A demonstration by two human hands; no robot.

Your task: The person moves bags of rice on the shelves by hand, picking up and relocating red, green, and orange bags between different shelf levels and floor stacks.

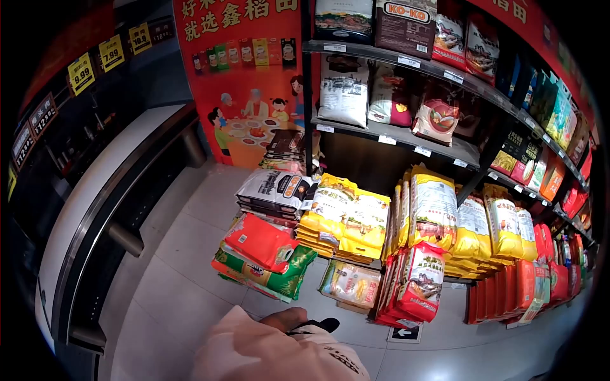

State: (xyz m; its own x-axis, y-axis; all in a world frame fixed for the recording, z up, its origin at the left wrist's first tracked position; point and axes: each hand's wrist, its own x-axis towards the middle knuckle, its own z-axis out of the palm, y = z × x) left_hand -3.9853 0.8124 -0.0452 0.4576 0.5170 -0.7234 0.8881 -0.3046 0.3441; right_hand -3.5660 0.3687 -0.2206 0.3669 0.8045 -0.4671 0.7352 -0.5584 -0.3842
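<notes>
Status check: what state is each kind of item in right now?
Black-and-white KO-KO bags: stacked flat
Red bag: lying on green bag
Green bag: lying flat
White shelf bag: upright
Brown shelf bag: upright
Clear-fronted pack: lying flat
Arrow floor sign: partly covered

Yellow price signs (110, 53) appear left of a red illustrated poster (254, 89).

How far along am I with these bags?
Looks done: yellow bags piled up, white bag upright on the shelf. In hand: can't tell, no hand shows clearly. Perhaps left: straightening the red bag, lying askew over the green bag.
</notes>
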